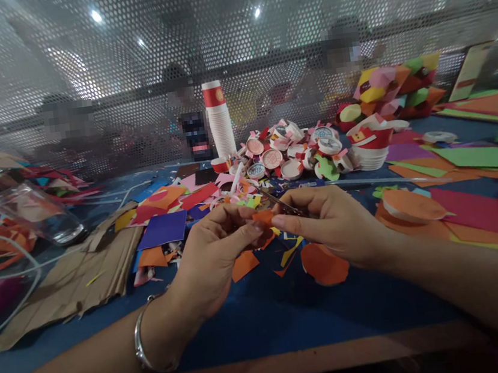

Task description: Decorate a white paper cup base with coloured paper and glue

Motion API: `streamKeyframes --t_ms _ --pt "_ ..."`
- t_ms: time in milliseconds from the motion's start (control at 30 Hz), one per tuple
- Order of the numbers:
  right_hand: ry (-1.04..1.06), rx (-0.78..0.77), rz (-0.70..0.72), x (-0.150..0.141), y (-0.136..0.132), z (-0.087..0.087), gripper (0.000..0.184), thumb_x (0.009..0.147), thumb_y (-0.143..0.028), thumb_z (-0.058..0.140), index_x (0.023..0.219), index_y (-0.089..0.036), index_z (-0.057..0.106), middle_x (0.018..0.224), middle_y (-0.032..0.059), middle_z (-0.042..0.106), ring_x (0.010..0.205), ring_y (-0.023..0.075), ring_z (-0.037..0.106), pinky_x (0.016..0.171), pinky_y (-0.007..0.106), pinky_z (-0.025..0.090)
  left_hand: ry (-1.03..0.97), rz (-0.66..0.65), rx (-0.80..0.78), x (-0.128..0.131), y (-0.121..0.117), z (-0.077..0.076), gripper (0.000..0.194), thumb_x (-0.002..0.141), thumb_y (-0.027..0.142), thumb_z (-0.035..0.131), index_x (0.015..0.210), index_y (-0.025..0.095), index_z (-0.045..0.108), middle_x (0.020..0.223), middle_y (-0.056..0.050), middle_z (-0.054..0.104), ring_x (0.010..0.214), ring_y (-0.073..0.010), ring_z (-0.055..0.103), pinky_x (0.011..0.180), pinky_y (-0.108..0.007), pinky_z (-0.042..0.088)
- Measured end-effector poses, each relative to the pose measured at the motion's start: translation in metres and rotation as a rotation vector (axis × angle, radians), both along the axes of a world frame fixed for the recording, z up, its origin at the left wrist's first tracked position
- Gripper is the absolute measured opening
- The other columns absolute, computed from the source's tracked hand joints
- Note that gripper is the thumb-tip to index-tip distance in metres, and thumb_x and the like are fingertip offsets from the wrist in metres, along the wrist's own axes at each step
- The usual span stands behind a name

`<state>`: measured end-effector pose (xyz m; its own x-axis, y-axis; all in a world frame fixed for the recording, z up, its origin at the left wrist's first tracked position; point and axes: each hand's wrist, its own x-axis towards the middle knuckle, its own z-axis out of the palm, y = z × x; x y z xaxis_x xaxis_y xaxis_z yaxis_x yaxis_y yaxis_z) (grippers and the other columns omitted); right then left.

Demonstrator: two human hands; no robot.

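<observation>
My left hand point(214, 254), with a silver bangle at its wrist, pinches a small piece of orange paper point(262, 216) between thumb and fingers. Close beside it, my right hand point(330, 219) is closed around what look like scissors point(280, 202); a dark narrow blade points up and left, while the handles are hidden in the fingers. The right thumb tip is at the orange paper's edge. Below the hands on the blue table lie a rounded orange paper piece point(325, 263), an orange scrap point(244, 266) and yellow strips point(291, 254).
Behind my hands are a tall stack of paper cups point(220, 120) and a heap of cut cup pieces point(273, 158). Flattened brown cardboard point(74, 280) and a clear container point(37, 212) lie left. Coloured sheets point(492, 211) cover the right. A perforated screen point(126, 74) stands behind.
</observation>
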<state>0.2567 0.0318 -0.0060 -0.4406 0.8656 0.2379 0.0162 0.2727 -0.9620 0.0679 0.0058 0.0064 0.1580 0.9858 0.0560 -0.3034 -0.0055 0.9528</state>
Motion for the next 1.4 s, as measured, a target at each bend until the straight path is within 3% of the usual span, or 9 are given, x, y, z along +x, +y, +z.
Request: streamKeyframes --t_ms 400,700,900,1400 --pt "-0.071 0.06 -0.032 0.001 0.0 0.0 0.02 0.087 -0.037 0.07 0.081 -0.018 0.067 0.072 -0.0007 0.058 0.066 0.0133 0.049 0.06 0.026 0.04 0.044 -0.09 -0.022 -0.005 0.003 -0.002 0.018 0.071 0.014 0.088 0.079 0.016 0.072 0.069 0.003 0.068 0.063 -0.0072 0.06 0.062 -0.017 0.047" --pt "-0.152 0.093 0.04 0.001 -0.001 0.0 0.016 0.089 -0.032 0.064 0.083 -0.016 0.066 0.07 -0.0018 0.054 0.064 0.0123 0.044 0.058 0.027 0.035 0.309 -0.084 0.162 -0.011 0.008 0.001 0.01 0.075 0.016 0.081 0.082 0.015 0.073 0.075 -0.001 0.072 0.071 -0.0114 0.065 0.069 -0.022 0.052" --pt "-0.195 0.145 0.012 0.001 -0.001 -0.002 0.016 0.09 -0.03 0.064 0.081 -0.017 0.065 0.07 -0.0021 0.053 0.063 0.0119 0.044 0.058 0.027 0.034 0.417 -0.139 0.078 -0.014 0.009 0.003 0.012 0.073 0.017 0.079 0.083 0.013 0.072 0.076 -0.002 0.073 0.069 -0.0128 0.067 0.067 -0.025 0.054" --pt "-0.152 0.113 -0.049 0.006 0.004 -0.001 0.028 0.09 -0.043 0.069 0.084 -0.016 0.069 0.074 -0.0004 0.056 0.066 0.0125 0.045 0.059 0.027 0.036 0.213 -0.075 -0.015 -0.013 0.01 0.002 0.013 0.075 0.017 0.078 0.079 0.015 0.066 0.068 0.002 0.068 0.062 -0.0089 0.062 0.058 -0.019 0.046"
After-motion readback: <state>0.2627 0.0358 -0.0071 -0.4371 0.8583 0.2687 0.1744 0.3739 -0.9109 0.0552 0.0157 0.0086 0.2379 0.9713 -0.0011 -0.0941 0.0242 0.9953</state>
